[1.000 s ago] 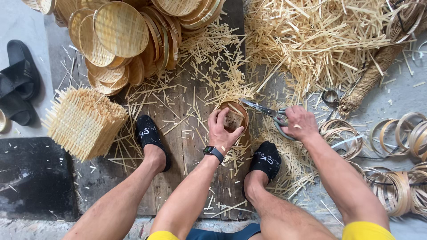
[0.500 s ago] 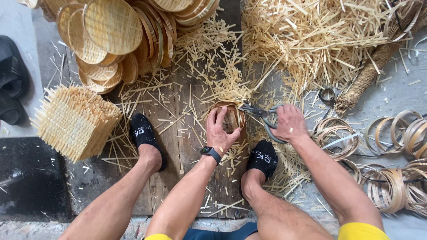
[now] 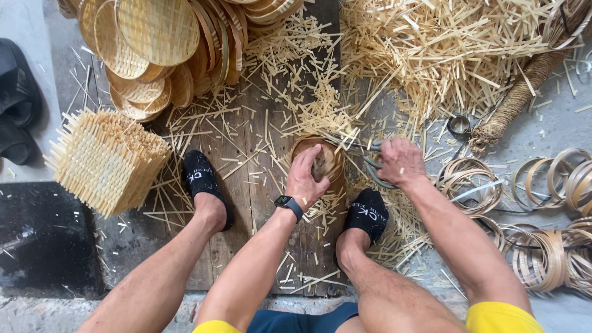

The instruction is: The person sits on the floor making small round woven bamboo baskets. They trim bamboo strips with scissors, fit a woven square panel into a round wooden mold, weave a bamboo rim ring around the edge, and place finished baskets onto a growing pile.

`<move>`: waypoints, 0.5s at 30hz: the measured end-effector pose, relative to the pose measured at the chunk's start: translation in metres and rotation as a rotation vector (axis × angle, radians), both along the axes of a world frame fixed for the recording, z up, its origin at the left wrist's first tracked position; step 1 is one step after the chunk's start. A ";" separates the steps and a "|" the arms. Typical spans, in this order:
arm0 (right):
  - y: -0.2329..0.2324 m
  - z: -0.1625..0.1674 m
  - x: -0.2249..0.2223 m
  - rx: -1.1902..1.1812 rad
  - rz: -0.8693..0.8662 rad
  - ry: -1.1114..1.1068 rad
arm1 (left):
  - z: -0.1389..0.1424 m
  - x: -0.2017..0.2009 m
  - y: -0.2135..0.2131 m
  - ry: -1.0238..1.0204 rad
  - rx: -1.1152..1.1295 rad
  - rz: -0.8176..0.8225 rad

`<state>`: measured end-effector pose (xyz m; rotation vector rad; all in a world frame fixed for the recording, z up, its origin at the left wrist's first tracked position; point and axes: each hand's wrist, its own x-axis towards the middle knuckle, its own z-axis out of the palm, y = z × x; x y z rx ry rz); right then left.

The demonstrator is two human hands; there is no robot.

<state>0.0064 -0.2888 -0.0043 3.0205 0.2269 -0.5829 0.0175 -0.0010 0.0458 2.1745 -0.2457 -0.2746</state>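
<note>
My left hand [image 3: 306, 179] presses its curled fingers into a small woven basket [image 3: 327, 161], while just beside it my right hand [image 3: 401, 161] grips shears [image 3: 370, 168] closed.

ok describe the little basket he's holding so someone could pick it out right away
Start at the dark wooden board between the two black-socked feet. Near its far end, the left hand presses down a small round woven bamboo basket. Unlike the flat trays stacked top left, it sits alone, with shears at its rim.

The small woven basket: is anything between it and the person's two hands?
Nothing visible. The left hand already rests on the small woven basket, and the right hand brings shears straight to its rim; only loose bamboo trimmings lie around.
</note>
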 end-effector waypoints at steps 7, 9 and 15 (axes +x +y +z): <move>0.002 0.022 0.003 0.100 0.087 -0.225 | 0.006 0.011 0.012 0.013 0.016 -0.125; 0.016 0.015 0.009 0.072 0.091 -0.217 | 0.006 0.013 0.016 -0.016 -0.037 -0.186; -0.007 0.005 0.005 0.007 0.055 -0.007 | 0.001 0.014 0.025 0.014 0.061 -0.177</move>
